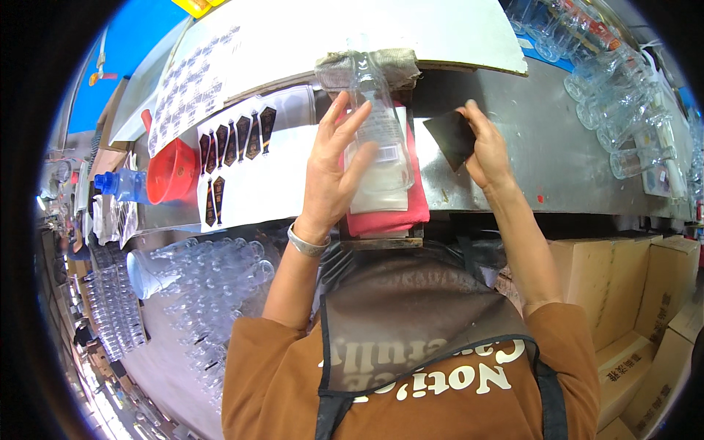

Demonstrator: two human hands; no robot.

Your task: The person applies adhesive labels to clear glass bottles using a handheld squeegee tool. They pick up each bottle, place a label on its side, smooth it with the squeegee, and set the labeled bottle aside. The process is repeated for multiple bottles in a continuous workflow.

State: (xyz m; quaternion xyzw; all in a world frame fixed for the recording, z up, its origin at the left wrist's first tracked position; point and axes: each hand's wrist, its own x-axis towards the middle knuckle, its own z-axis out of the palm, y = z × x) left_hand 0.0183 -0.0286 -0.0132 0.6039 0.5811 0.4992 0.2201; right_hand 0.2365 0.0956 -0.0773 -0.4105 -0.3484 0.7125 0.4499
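Bottle (383, 128) of clear glass lies in the upper centre of the frame, its left side partly hidden by the left hand (331, 165). That hand's fingers are spread and its thumb is blurred; whether they touch the glass I cannot tell. The bottle's neck end fades into the pale background, and its small print is too fine to make out. The right hand (485, 150), to the right of it, pinches a dark flat piece (452, 139) between thumb and fingers, some fingertips out of sight. Cardboard boxes (623, 293) at lower right are cut off by the dark rim.

The bottle rests over a red cloth (418, 209) with white layers on top, at the front of a shiny metal table (528, 147). Left of the hands lies a white sheet (268, 172) with dark stickers (229, 139), beside a red bowl (172, 172). Clear glassware crowds the upper right and lower left.

The bottle's long axis runs nearly up and down the frame, its neck pointing to the top across a folded grey cloth (334, 70), its base toward the person, slightly rightward.
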